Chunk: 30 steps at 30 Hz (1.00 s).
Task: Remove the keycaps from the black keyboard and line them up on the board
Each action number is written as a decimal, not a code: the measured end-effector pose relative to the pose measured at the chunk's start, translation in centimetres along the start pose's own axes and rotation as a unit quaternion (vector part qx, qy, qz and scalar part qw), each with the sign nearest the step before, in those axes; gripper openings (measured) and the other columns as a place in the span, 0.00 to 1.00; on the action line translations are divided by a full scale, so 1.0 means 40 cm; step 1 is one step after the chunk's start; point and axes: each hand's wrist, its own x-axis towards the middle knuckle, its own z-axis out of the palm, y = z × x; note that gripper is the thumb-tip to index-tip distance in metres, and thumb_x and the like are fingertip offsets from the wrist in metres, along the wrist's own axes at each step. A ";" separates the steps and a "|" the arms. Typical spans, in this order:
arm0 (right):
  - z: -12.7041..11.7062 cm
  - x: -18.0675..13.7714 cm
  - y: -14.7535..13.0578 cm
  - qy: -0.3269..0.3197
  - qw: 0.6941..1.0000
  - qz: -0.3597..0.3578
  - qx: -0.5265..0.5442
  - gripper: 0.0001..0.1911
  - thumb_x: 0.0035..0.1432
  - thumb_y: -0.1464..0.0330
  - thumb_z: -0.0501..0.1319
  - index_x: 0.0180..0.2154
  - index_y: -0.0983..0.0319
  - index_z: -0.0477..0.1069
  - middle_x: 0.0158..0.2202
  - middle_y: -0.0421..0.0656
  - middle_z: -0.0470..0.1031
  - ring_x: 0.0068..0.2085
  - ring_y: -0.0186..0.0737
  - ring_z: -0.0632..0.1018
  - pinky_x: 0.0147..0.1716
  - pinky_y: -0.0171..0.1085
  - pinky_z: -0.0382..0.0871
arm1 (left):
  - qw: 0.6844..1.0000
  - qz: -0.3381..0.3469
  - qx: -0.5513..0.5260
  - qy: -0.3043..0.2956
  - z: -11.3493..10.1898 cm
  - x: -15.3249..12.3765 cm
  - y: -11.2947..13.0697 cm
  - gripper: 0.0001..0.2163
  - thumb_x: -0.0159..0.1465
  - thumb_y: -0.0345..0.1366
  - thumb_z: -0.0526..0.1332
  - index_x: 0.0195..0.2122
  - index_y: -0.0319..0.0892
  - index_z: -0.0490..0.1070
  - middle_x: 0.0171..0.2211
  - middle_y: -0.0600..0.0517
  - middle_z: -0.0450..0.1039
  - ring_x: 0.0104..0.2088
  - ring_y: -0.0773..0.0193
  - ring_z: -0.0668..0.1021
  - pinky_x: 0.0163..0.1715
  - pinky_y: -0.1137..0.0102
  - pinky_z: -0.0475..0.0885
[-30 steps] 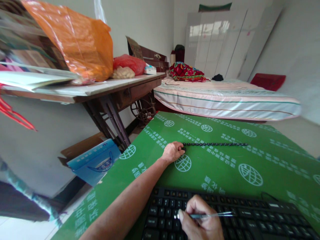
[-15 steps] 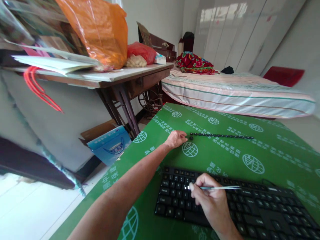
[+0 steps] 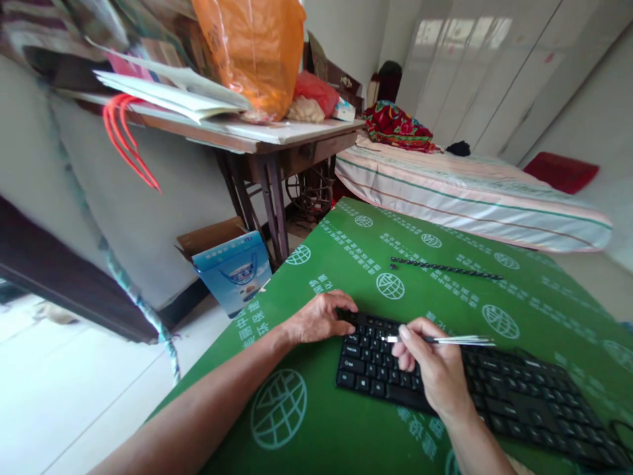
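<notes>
A black keyboard (image 3: 376, 389) lies on the green tabletop. At its far left corner is my left hand (image 3: 321, 316), with thumb and fingers curled around that corner. Over the left half of the keys, my right hand (image 3: 435, 359) pinches thin metal tweezers (image 3: 467, 340). Their tip points left, just above the keys, and the long silver end sticks out to the right. Whether the tip touches a key I cannot tell. Farther back, small black keycaps (image 3: 448, 268) lie in a long row, with a single keycap (image 3: 393, 266) just in front of its left end.
The green table cover (image 3: 279, 409) carries white print. Left of it, a blue carton (image 3: 232, 274) stands on the floor beside a sewing-machine table (image 3: 277, 132) with an orange bag (image 3: 257, 53) and papers. A bed (image 3: 469, 185) stands behind. A cable (image 3: 620, 432) shows at the right.
My left hand has come back from the row of keycaps to the keyboard's far left corner. My right hand still holds the tweezers over the keys. The view has shifted slightly.
</notes>
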 end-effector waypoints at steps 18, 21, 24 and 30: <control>0.124 0.092 -0.023 -0.044 0.950 -0.004 -0.310 0.14 0.54 0.60 0.54 0.21 0.60 0.62 0.14 0.38 0.67 0.17 0.32 0.67 0.18 0.30 0.57 | 0.997 0.064 0.036 -0.037 0.014 -0.018 -0.016 0.17 0.47 0.33 0.68 0.40 0.40 0.73 0.42 0.49 0.70 0.42 0.59 0.73 0.42 0.68 0.68; 0.141 0.095 -0.028 -0.044 0.906 -0.066 -0.416 0.12 0.53 0.64 0.54 0.20 0.60 0.63 0.17 0.39 0.68 0.20 0.34 0.67 0.21 0.32 0.57 | 0.996 0.073 0.043 -0.030 0.016 -0.017 -0.018 0.15 0.47 0.32 0.67 0.37 0.39 0.74 0.41 0.49 0.71 0.41 0.59 0.73 0.42 0.69 0.68; 0.149 0.098 -0.024 -0.038 0.889 -0.078 -0.449 0.09 0.51 0.66 0.54 0.21 0.60 0.63 0.18 0.40 0.69 0.21 0.34 0.68 0.22 0.32 0.58 | 0.996 0.074 0.055 -0.019 0.023 -0.018 -0.020 0.13 0.47 0.31 0.66 0.36 0.39 0.74 0.41 0.49 0.71 0.41 0.59 0.74 0.41 0.69 0.68; 0.126 0.103 -0.006 -0.043 0.965 0.061 -0.253 0.10 0.51 0.62 0.55 0.23 0.61 0.64 0.13 0.37 0.66 0.13 0.30 0.64 0.14 0.29 0.55 | 0.996 0.042 0.084 0.007 0.044 -0.020 -0.018 0.12 0.49 0.34 0.66 0.36 0.42 0.75 0.40 0.50 0.71 0.41 0.59 0.74 0.40 0.70 0.69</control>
